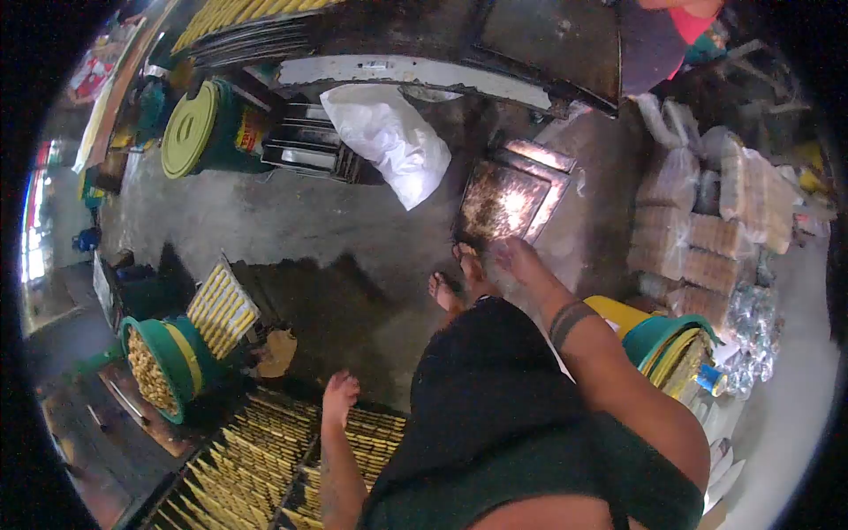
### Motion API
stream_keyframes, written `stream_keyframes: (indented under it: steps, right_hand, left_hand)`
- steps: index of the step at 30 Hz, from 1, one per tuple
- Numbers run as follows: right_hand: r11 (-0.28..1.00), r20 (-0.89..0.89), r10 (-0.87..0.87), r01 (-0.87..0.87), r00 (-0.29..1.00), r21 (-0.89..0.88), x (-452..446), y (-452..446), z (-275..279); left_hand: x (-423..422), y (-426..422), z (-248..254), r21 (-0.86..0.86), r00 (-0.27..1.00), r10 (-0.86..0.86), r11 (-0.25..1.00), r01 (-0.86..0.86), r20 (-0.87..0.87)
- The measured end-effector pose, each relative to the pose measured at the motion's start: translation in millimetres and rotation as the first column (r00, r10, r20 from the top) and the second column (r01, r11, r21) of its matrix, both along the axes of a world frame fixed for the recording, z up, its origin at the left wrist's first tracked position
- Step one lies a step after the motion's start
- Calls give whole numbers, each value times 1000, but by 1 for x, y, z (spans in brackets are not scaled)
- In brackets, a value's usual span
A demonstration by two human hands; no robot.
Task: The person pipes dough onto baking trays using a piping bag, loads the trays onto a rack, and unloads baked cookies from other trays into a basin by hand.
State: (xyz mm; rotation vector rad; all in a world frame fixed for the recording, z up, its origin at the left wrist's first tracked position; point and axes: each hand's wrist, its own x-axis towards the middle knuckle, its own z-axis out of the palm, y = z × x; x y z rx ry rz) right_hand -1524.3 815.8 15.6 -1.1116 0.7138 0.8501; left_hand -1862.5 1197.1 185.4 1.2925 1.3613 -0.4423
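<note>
My left hand (340, 392) hangs beside the rack of trays (283, 442), with its fingers loosely bent, apart, and nothing visible in them. On the trays lie rows of yellow strips. My right hand (515, 259) reaches forward past my feet, its fingers stretched out and a little blurred. It is nearest to the dark metal baking trays (503, 201) on the floor, which overlap and reflect light. Whether it touches their near edge I cannot tell.
A white sack (389, 137) and a green bin with a yellow lid (190, 128) stand ahead. At left are a green tub of pale pieces (152, 371) and a tilted tray of yellow strips (223, 309). Wrapped packs (707, 238) are stacked at right. Another person (680, 35) is at top right.
</note>
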Motion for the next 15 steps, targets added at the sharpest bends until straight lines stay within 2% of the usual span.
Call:
stream_keyframes:
  steps: [1,3,4,5,7,9,10,13,15]
  right_hand:
    - [992,42,75,-70,996,-108,-10,-15,24]
    - [959,55,199,-183,978,-218,-32,-63,44]
    - [960,70,196,-176,978,-219,-40,-103,1]
    - [908,-40,188,-189,981,-374,-46,-122,16]
    - [917,-55,275,-279,960,-285,-53,-204,-40]
    - [869,-98,211,-233,973,-436,-57,-204,3]
    - [835,-121,175,-212,977,-508,-59,-204,20]
    - [838,-112,188,-219,976,-500,-65,-202,33]
    - [843,-78,229,-238,970,-483,-71,-191,41]
  left_hand:
    - [8,2,-14,-7,1000,-2,1000,2,18]
    - [21,6,-37,-11,999,-7,1000,8,48]
    - [24,1,-43,-27,997,18,999,-17,69]
    - [30,-4,-49,-41,995,44,998,-40,95]
    - [31,-4,-65,-76,996,26,997,-20,83]
    - [29,0,-96,-128,998,-62,990,64,21]
    - [23,4,-110,-185,997,-56,981,64,52]
    - [16,23,-151,-157,999,-36,987,36,-1]
    - [30,14,-114,-116,999,2,993,3,42]
